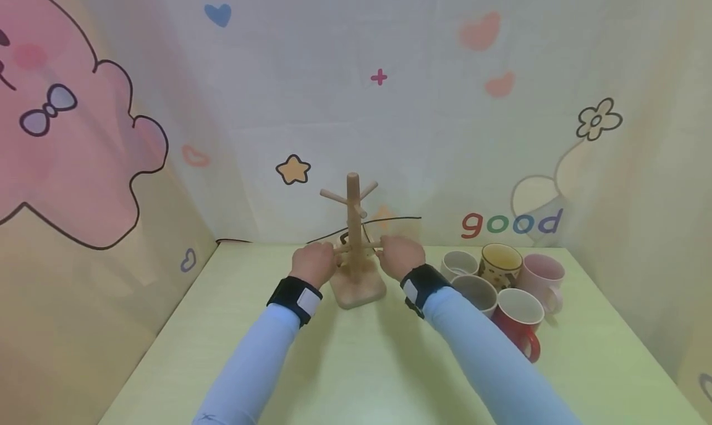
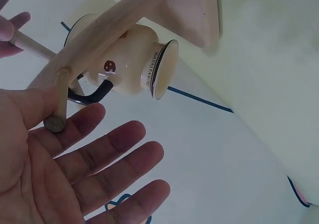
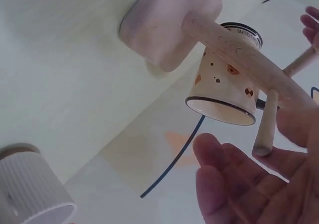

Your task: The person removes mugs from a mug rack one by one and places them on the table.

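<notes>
A wooden mug tree [image 1: 354, 227] stands at the back of the table. My left hand [image 1: 314, 264] pinches a lower peg [image 2: 61, 97] between thumb and forefinger, while its other fingers are spread loosely. On the opposite side, my right hand [image 1: 402, 256] holds another lower peg [image 3: 267, 122] near the thumb, its remaining fingers bent. Behind the post, a cream mug [image 2: 127, 59] with a dark rim and black handle hangs off the tree. The right wrist view shows a spotted cream mug [image 3: 219, 87] there, with another dark rim partly behind it. From the head, the post and hands mostly hide these.
Right of the tree stand several mugs: a red one [image 1: 508, 329], a pink one [image 1: 536, 277], a yellow one [image 1: 500, 265], a pale one [image 1: 452, 267] and a greyish one [image 1: 473, 283]. A printed cloth wall [image 1: 334, 104] rises just behind the table.
</notes>
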Motion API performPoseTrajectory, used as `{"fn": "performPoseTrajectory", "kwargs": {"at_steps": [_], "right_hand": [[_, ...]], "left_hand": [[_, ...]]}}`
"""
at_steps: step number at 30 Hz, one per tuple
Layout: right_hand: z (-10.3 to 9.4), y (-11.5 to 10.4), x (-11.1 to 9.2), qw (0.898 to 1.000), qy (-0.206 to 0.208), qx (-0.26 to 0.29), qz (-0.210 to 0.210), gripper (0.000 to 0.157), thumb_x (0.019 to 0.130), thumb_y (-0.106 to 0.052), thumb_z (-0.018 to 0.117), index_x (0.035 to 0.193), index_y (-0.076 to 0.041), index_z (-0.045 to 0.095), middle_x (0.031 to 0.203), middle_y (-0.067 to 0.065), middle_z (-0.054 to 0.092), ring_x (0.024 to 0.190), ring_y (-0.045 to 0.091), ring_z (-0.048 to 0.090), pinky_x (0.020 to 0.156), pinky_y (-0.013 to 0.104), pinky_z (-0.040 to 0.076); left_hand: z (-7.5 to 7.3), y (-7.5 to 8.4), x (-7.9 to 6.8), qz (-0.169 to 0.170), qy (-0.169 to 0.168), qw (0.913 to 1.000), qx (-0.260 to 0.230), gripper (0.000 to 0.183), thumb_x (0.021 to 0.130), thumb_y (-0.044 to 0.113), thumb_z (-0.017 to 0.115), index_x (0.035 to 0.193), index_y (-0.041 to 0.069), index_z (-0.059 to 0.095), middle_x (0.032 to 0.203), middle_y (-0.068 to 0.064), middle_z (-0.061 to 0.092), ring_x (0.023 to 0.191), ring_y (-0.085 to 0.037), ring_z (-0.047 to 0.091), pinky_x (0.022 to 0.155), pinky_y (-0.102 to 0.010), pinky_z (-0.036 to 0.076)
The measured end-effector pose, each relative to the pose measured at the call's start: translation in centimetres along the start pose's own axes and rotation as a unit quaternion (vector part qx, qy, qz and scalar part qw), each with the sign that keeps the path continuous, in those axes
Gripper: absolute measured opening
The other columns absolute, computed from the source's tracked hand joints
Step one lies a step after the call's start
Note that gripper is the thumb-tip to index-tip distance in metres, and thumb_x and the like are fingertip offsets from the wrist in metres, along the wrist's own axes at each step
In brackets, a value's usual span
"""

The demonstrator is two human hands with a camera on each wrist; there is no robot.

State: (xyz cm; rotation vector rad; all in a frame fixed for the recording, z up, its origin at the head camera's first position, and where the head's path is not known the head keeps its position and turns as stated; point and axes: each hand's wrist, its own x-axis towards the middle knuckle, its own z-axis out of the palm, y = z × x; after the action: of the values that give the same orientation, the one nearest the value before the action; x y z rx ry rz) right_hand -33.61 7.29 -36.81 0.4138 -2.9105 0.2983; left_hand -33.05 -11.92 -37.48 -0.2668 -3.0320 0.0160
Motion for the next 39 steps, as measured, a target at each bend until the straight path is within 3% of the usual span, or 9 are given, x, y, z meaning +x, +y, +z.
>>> {"fn": "performPoseTrajectory", "kwargs": {"at_steps": [4, 12, 18, 25, 28, 34, 39], "right_hand": [[0.2, -0.2, 0.5, 0.999, 0.016, -0.046, -0.009, 0.013, 0.097, -0.017, 0.065, 0.091, -0.008, 0.070, 0.071, 0.005, 0.064, 0.064, 0.022, 0.062, 0.053, 0.039, 0.052], [0.5, 0.2, 1.8, 0.998, 0.025, -0.056, 0.007, 0.011, 0.096, -0.016, 0.065, 0.091, -0.012, 0.075, 0.079, 0.005, 0.069, 0.071, 0.022, 0.064, 0.058, 0.040, 0.054], [1.0, 1.0, 2.3, 0.998, 0.025, -0.052, 0.015, 0.010, 0.097, -0.016, 0.064, 0.097, -0.013, 0.074, 0.084, 0.005, 0.070, 0.074, 0.023, 0.065, 0.060, 0.043, 0.055], [1.2, 1.8, 2.3, 0.999, 0.036, -0.032, 0.009, 0.009, 0.098, -0.016, 0.063, 0.094, -0.013, 0.071, 0.082, 0.006, 0.070, 0.074, 0.025, 0.066, 0.061, 0.044, 0.055], [1.2, 2.1, 2.3, 0.999, 0.044, -0.025, 0.005, 0.010, 0.098, -0.018, 0.062, 0.096, -0.013, 0.071, 0.082, 0.007, 0.070, 0.075, 0.027, 0.067, 0.060, 0.045, 0.055], [1.2, 2.1, 2.3, 0.998, 0.049, -0.027, -0.006, 0.011, 0.098, -0.018, 0.062, 0.100, -0.013, 0.071, 0.085, 0.010, 0.071, 0.077, 0.030, 0.069, 0.058, 0.047, 0.055], [0.7, 1.8, 2.2, 0.999, 0.023, -0.030, -0.003, 0.012, 0.100, -0.018, 0.060, 0.104, -0.012, 0.070, 0.084, 0.009, 0.071, 0.073, 0.029, 0.068, 0.057, 0.045, 0.055]], "left_hand": [[0.0, 0.1, -0.2, -0.001, 0.015, 0.9998, -0.012, 0.025, 0.099, 0.029, 0.062, 0.095, 0.005, 0.066, 0.065, -0.005, 0.053, 0.058, -0.019, 0.056, 0.053, -0.037, 0.054], [0.3, 0.5, -0.8, -0.008, 0.053, 0.9982, -0.028, 0.028, 0.102, 0.028, 0.058, 0.090, 0.003, 0.061, 0.065, -0.008, 0.056, 0.063, -0.026, 0.064, 0.054, -0.041, 0.055], [0.7, 1.8, -1.5, 0.009, 0.042, 0.9988, -0.023, 0.017, 0.100, 0.021, 0.061, 0.099, 0.004, 0.065, 0.068, -0.005, 0.056, 0.060, -0.019, 0.058, 0.053, -0.036, 0.055], [1.0, 3.2, -2.1, 0.023, 0.064, 0.9960, -0.058, 0.028, 0.103, 0.029, 0.054, 0.092, 0.007, 0.067, 0.066, -0.003, 0.055, 0.063, -0.021, 0.062, 0.053, -0.038, 0.054], [1.0, 3.7, -2.3, 0.040, 0.070, 0.9954, -0.050, 0.028, 0.103, 0.029, 0.054, 0.091, 0.009, 0.068, 0.066, -0.003, 0.054, 0.062, -0.020, 0.062, 0.050, -0.038, 0.053], [1.2, 4.0, -2.4, 0.046, 0.060, 0.9964, -0.039, 0.034, 0.104, 0.032, 0.052, 0.086, 0.009, 0.068, 0.063, -0.001, 0.049, 0.055, -0.015, 0.052, 0.048, -0.035, 0.051], [1.2, 3.7, -2.3, 0.060, 0.057, 0.9964, -0.019, 0.031, 0.104, 0.033, 0.053, 0.091, 0.010, 0.070, 0.064, 0.000, 0.048, 0.054, -0.014, 0.049, 0.045, -0.033, 0.048]]}}
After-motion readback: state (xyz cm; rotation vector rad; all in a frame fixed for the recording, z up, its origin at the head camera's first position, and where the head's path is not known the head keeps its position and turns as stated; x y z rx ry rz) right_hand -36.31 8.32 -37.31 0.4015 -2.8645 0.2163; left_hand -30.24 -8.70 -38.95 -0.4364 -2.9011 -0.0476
